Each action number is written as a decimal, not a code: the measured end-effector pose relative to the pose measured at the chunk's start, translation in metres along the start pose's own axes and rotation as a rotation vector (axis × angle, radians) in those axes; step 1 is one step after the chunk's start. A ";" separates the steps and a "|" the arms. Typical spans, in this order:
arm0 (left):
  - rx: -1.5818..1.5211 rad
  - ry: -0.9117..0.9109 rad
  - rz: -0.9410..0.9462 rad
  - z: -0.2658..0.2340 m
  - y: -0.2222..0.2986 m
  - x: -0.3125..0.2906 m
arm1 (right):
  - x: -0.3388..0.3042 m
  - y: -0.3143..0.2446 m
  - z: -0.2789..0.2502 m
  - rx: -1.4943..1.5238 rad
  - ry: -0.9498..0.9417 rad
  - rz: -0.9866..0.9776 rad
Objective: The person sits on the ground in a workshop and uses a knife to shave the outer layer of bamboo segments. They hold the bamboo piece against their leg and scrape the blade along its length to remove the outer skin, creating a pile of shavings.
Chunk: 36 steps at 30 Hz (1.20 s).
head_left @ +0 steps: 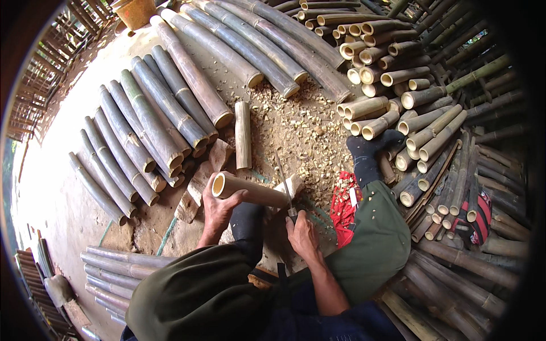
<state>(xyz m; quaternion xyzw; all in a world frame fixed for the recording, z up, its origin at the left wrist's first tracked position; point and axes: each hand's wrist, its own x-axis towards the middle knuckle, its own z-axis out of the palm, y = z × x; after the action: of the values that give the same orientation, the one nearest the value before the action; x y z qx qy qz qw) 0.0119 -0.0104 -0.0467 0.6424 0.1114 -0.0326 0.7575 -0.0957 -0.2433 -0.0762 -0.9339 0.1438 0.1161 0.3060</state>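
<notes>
My left hand (218, 211) is wrapped round a short bamboo tube (256, 193) near its hollow, pale-rimmed end, which points left. The tube lies nearly level, and its right end is close to a pale wood piece (294, 184) on the ground. In my right hand (304, 234) is the dark handle of a long, narrow knife (283, 179). Its blade points away from me and passes the tube's right end; whether it touches cannot be told. Beyond the tube, a loose bamboo piece (243, 136) lies on the ground.
Long dark bamboo poles (165, 108) lie in rows ahead and left. Stacked cut tubes (387, 74) fill the right side. Bamboo chips (307, 136) cover the ground ahead. A red cloth (343, 210) lies beside my right leg. Rough wood blocks (196, 190) sit left of my hand.
</notes>
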 end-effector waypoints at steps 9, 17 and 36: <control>-0.039 0.179 -0.007 0.001 -0.009 0.001 | -0.003 -0.065 -0.069 0.292 0.248 -0.259; 0.044 0.086 0.030 -0.005 0.010 -0.004 | 0.009 -0.020 -0.021 0.037 0.003 -0.011; 0.160 -0.233 0.000 -0.020 0.024 0.004 | -0.011 -0.059 -0.066 0.303 0.166 -0.170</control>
<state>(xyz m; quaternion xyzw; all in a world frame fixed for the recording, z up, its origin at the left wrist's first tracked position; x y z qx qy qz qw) 0.0178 0.0137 -0.0272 0.6925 0.0197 -0.1158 0.7118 -0.0773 -0.2356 0.0101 -0.8923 0.1048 -0.0105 0.4390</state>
